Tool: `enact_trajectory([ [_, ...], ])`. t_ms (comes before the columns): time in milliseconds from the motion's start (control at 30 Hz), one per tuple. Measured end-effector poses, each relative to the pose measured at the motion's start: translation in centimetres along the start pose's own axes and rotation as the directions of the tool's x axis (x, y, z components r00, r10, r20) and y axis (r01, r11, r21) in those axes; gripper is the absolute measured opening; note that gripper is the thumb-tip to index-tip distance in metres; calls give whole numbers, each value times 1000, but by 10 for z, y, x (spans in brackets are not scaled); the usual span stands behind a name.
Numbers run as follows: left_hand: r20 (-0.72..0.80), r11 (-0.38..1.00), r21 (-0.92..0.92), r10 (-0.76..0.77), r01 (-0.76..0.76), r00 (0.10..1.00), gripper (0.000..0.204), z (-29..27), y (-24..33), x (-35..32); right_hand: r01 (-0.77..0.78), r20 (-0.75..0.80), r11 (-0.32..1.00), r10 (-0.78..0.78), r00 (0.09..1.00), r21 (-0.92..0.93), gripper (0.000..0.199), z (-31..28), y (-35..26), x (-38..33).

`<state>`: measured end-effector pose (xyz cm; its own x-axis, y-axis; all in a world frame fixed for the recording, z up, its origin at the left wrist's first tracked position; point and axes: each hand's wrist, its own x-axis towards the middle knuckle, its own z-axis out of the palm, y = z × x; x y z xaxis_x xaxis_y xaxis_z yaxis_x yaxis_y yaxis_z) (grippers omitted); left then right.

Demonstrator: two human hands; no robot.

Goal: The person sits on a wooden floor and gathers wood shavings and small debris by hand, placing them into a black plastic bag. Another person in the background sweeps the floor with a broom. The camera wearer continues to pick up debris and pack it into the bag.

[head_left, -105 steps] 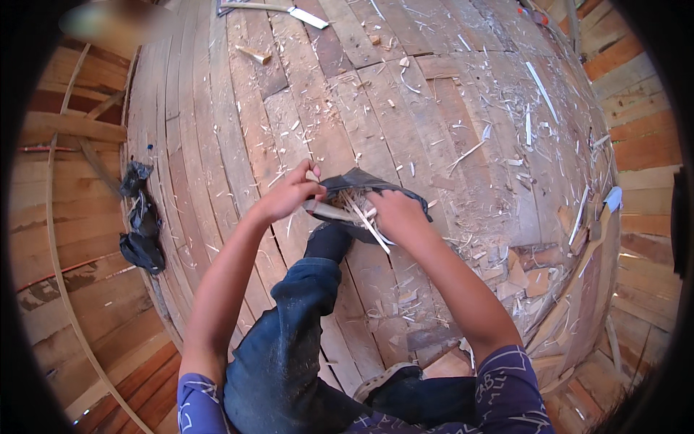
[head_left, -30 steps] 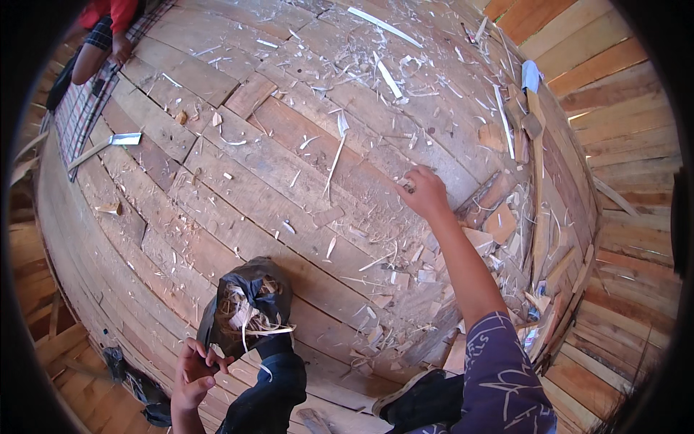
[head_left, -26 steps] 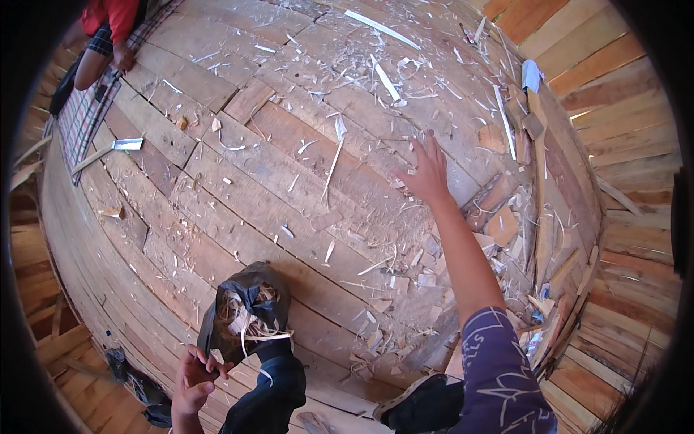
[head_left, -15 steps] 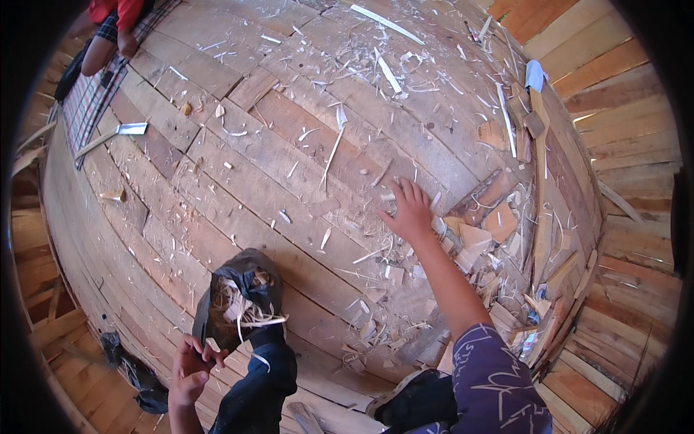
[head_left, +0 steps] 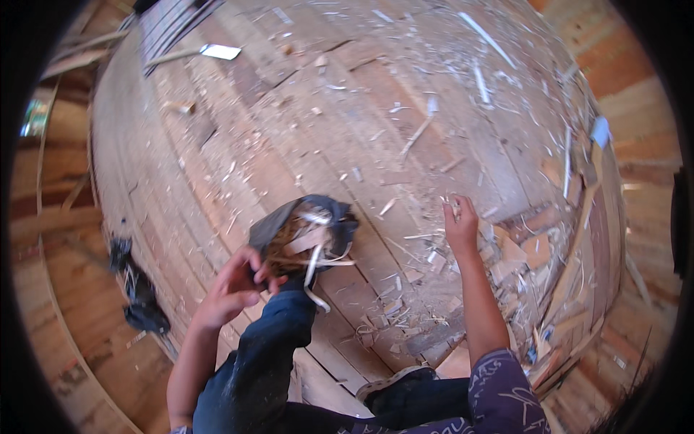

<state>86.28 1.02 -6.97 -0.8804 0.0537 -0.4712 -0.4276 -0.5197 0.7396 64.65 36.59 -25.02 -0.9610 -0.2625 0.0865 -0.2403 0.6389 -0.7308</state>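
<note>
A black bag (head_left: 270, 228) stands on the floor by my leg, its mouth open, filled with wood shavings and chips (head_left: 309, 240). Long pale strips hang over its rim. My left hand (head_left: 235, 289) has its fingers curled at the near-left rim of the bag, pinching the edge. To the right, my right hand (head_left: 463, 226) is raised a little over the floorboards, fingers closed around small wood chips (head_left: 455, 207) that show between the fingertips. Beside that forearm lies a heap of wood scraps (head_left: 512, 253).
Plank flooring (head_left: 275, 163) is strewn with shavings. A wood-handled blade (head_left: 220, 51) lies at the far left near a checked cloth (head_left: 170, 29). Along the right wall run wooden battens (head_left: 578, 231). Dark plastic (head_left: 134, 282) lies at the left edge.
My right hand has gone from spread flat on the floor to closed around wood chips, lifted. The view has shifted, and the person at the far left is out of it.
</note>
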Motion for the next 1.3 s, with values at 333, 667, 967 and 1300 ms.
enact_trajectory([
  [333,-133,994,39,104,-100,986,42,13,-6,-1,518,746,843,-434,504,141,17,86,-263,-16],
  [667,-470,954,-158,153,-254,869,31,-25,-17,-36,1,428,830,-289,857,558,26,69,-207,18],
  [967,-445,981,-104,99,-161,890,47,-40,-25,-57,343,461,801,-96,882,-490,84,83,-40,87],
  [1300,-306,991,-39,114,-132,945,48,-32,-2,-41,449,408,870,-342,847,-203,15,91,-3,27],
])
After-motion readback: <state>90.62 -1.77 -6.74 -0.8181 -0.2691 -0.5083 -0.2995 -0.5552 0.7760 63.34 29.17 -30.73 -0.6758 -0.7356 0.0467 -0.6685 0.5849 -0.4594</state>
